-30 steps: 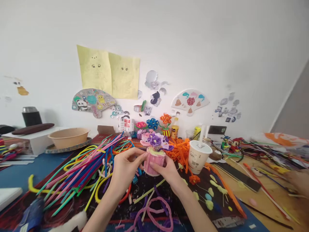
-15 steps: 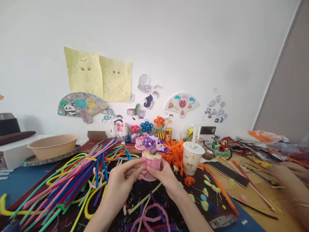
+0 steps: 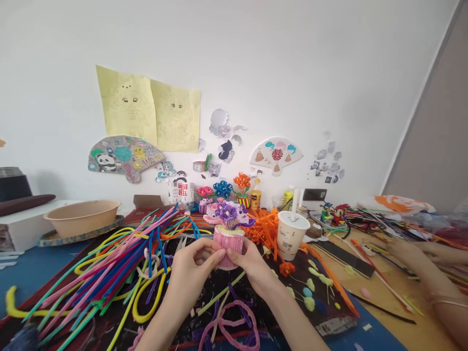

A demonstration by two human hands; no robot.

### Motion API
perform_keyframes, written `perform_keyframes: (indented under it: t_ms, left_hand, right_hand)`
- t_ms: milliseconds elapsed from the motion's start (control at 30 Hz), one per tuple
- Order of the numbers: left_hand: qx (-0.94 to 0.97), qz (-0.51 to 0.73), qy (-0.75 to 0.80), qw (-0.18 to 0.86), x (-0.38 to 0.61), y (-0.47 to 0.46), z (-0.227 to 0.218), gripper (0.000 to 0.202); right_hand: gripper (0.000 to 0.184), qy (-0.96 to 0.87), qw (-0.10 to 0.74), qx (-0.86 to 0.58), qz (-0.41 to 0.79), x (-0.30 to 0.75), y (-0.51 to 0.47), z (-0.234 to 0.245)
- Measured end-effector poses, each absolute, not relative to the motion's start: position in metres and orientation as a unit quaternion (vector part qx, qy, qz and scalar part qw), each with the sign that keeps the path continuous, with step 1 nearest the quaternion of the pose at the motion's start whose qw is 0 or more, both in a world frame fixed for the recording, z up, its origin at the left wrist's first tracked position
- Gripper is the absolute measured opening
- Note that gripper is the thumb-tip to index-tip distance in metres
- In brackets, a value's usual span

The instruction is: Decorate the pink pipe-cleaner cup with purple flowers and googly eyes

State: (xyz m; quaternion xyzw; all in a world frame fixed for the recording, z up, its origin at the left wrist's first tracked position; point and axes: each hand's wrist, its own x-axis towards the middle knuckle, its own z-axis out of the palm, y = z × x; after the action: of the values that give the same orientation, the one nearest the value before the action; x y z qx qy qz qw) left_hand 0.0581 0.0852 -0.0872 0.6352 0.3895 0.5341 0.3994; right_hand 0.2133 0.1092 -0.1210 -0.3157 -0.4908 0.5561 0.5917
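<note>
A small pot wrapped in pink pipe cleaners (image 3: 227, 239), with a pale yellow top, stands upright between my hands. Purple and lilac pipe-cleaner flowers (image 3: 230, 212) rise from it. My right hand (image 3: 252, 263) wraps its side, thumb on the front wall. My left hand (image 3: 199, 261) closes on the left side, its thumb tip pressed to the front near the right thumb. Anything beneath the thumbs is hidden. Below lie twisted pink pipe cleaners (image 3: 237, 319) and a light green one (image 3: 219, 295).
A heap of coloured pipe cleaners (image 3: 120, 263) spreads left, near a tan bowl (image 3: 82, 214). To the right are a paper cup with straws (image 3: 290, 239), orange pipe cleaners (image 3: 265, 229) and a phone (image 3: 345, 258). Another person's hands (image 3: 413, 258) work at far right.
My left thumb has moved right onto the pot's front. The small white-and-dark round piece at my left fingertips is out of sight now. The other person's hands have shifted.
</note>
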Motion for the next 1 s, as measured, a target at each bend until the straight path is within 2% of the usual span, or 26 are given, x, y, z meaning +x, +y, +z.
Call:
perform_keyframes:
  t_ms: [133, 333, 600, 1000]
  left_hand:
    - [0.659, 0.538, 0.383, 0.361, 0.059, 0.083, -0.087, 0.021]
    - [0.691, 0.562, 0.369, 0.266, 0.061, 0.081, -0.090, 0.008]
    - [0.725, 0.593, 0.333, 0.110, 0.067, 0.072, -0.089, 0.010]
    - [0.722, 0.604, 0.337, -0.009, 0.069, 0.073, -0.092, 0.010]
  right_hand:
    - [0.075, -0.489, 0.594, -0.305, 0.562, 0.212, 0.109, -0.121]
    - [0.070, -0.490, 0.605, -0.294, 0.555, 0.213, 0.108, -0.121]
    - [0.074, -0.508, 0.603, -0.274, 0.551, 0.210, 0.109, -0.123]
    - [0.065, -0.508, 0.596, -0.261, 0.564, 0.207, 0.104, -0.119]
